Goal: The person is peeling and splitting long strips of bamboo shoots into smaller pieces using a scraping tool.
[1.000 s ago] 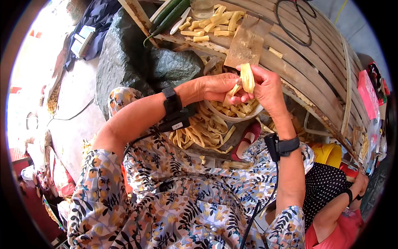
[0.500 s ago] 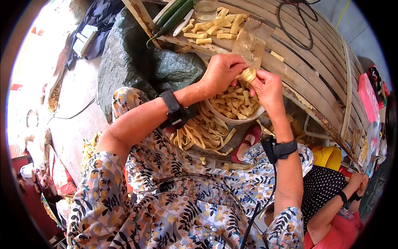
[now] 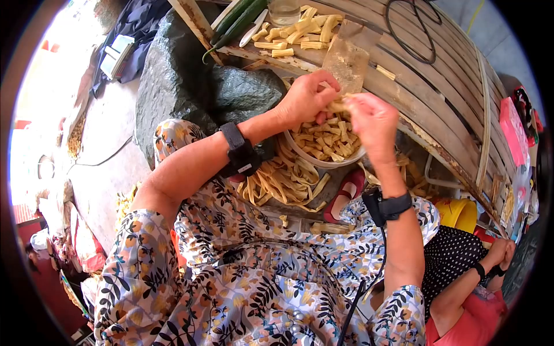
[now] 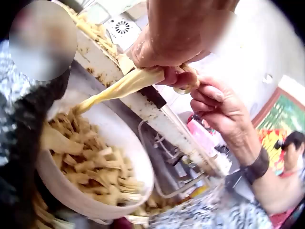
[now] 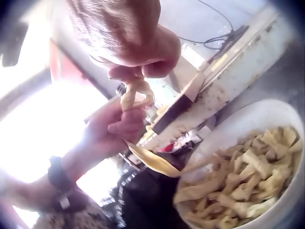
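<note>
Both hands work a pale yellow bean-curd strip (image 3: 337, 106) above a white bowl (image 3: 300, 154) full of short cut pieces. In the head view my left hand (image 3: 324, 96) pinches the strip from the left and my right hand (image 3: 353, 105), blurred, pinches it from the right. The left wrist view shows the left hand (image 4: 167, 71) curled round the strip (image 4: 124, 86), whose loose end hangs toward the bowl (image 4: 136, 160), with the right hand (image 4: 200, 95) just beyond. Seen from the right wrist, the right hand (image 5: 131, 71) pinches the twisted strip (image 5: 134, 93) above the left hand (image 5: 119, 125).
A cleaver blade (image 3: 346, 60) stands on the slatted wooden table (image 3: 438, 98) behind the hands. Cut pieces (image 3: 297, 34), cucumbers (image 3: 236, 20) and a glass (image 3: 284, 10) lie farther back. Long strips (image 3: 283, 181) pile beside the bowl. A dark rock (image 3: 196, 81) sits left; another person (image 3: 473, 288) lower right.
The hands rose from over the bowl toward the cleaver blade. The right hand's upright folded strip is now gathered and twisted between both hands.
</note>
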`<action>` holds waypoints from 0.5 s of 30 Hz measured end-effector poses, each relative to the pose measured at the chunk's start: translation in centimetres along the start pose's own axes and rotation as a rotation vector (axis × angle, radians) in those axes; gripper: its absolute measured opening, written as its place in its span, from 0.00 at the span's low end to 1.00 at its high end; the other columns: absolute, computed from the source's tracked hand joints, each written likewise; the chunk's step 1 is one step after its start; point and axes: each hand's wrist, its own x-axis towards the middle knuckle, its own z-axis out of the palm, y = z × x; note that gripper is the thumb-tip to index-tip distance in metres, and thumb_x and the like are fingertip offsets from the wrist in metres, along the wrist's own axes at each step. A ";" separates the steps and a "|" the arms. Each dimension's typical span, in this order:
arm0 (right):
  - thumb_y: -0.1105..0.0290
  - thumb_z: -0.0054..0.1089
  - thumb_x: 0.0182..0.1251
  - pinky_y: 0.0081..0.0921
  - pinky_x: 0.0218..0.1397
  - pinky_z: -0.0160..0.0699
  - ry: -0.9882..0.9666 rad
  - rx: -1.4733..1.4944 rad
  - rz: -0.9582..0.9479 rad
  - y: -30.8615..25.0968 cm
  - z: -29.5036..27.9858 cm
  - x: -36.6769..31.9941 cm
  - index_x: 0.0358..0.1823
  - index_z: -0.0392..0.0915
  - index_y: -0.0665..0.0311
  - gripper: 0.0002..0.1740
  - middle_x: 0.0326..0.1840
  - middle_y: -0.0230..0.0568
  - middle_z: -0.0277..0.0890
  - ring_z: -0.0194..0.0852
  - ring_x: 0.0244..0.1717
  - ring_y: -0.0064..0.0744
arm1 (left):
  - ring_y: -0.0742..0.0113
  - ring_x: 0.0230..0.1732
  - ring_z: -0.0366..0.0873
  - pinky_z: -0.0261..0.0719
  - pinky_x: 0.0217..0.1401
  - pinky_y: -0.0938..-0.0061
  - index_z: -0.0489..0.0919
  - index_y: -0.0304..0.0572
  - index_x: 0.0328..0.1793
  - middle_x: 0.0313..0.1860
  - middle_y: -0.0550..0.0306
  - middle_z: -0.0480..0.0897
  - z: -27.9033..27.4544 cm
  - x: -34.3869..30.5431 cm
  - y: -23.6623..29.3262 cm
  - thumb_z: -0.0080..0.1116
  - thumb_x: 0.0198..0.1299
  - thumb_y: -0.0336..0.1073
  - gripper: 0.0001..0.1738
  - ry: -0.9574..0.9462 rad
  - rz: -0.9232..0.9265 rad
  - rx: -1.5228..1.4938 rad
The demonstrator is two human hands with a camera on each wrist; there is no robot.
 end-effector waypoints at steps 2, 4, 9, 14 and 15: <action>0.75 0.59 0.54 0.11 0.15 0.51 0.082 0.200 0.010 0.0 -1.1 0.9 0.31 0.79 0.71 0.05 0.14 0.24 0.67 0.56 0.13 0.10 | 0.82 0.16 0.58 0.55 0.17 0.85 0.70 0.38 0.44 0.19 0.66 0.69 0.5 0.1 0.5 0.50 0.61 0.40 0.13 -0.001 -0.107 -0.222; 0.75 0.61 0.53 0.12 0.17 0.47 0.201 0.320 0.049 0.2 -2.5 1.8 0.31 0.79 0.72 0.07 0.15 0.24 0.66 0.53 0.14 0.11 | 0.83 0.18 0.57 0.54 0.20 0.87 0.71 0.37 0.43 0.20 0.68 0.68 1.1 -0.3 1.0 0.50 0.61 0.41 0.14 0.008 -0.152 -0.385; 0.71 0.61 0.54 0.13 0.18 0.45 0.188 0.362 0.112 0.4 -4.7 2.4 0.31 0.79 0.69 0.07 0.14 0.24 0.63 0.51 0.14 0.11 | 0.84 0.20 0.56 0.54 0.22 0.88 0.76 0.33 0.41 0.21 0.71 0.67 0.2 -0.1 0.6 0.51 0.62 0.41 0.15 -0.164 -0.140 -0.288; 0.62 0.63 0.55 0.08 0.21 0.57 -0.032 0.133 0.297 -0.4 -3.6 1.8 0.39 0.77 0.67 0.16 0.21 0.26 0.70 0.59 0.18 0.11 | 0.85 0.20 0.60 0.57 0.22 0.89 0.78 0.35 0.39 0.21 0.70 0.70 -0.8 -0.2 -0.5 0.51 0.62 0.38 0.12 -0.195 -0.142 -0.262; 0.58 0.64 0.54 0.06 0.24 0.63 -0.089 0.072 0.334 0.1 -3.4 1.7 0.42 0.75 0.64 0.20 0.25 0.27 0.72 0.64 0.21 0.10 | 0.85 0.20 0.60 0.57 0.22 0.89 0.78 0.35 0.39 0.21 0.70 0.70 -0.7 -0.2 -0.4 0.51 0.62 0.38 0.12 -0.203 -0.125 -0.241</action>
